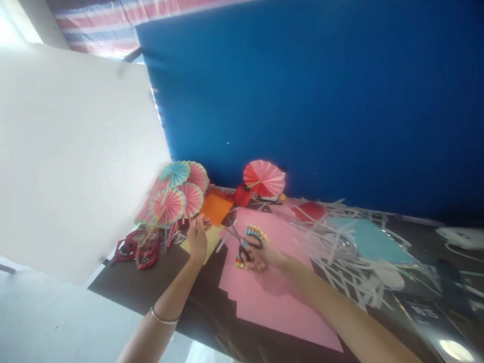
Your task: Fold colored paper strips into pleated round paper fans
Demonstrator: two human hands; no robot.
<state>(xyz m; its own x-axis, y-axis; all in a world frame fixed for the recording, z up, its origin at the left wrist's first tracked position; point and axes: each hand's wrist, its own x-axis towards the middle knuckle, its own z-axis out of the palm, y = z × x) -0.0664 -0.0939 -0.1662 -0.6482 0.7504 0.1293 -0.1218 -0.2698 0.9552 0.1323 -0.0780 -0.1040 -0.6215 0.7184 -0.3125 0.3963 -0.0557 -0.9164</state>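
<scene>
My right hand (259, 254) grips a pair of scissors (236, 233) by its dark handles, blades pointing left. A pleated paper strip (255, 232) with blue, yellow and red edges lies under and around that hand, on pink paper sheets (280, 307); I cannot tell if the hand also holds it. My left hand (197, 237) hovers over the left part of the table, its fingers stretched out and slightly apart, close to some small brownish pieces too blurred to name. Beside it lie a yellow sheet (212, 242) and an orange sheet (217, 206).
Paper rosette fans (167, 205) cluster at the back left, above a red-framed object (146, 252). Another pink and red fan (264, 179) stands at the back. White paper strips (351, 277) pile up on the right, near a phone (427, 315). A blue panel (302, 101) closes the back.
</scene>
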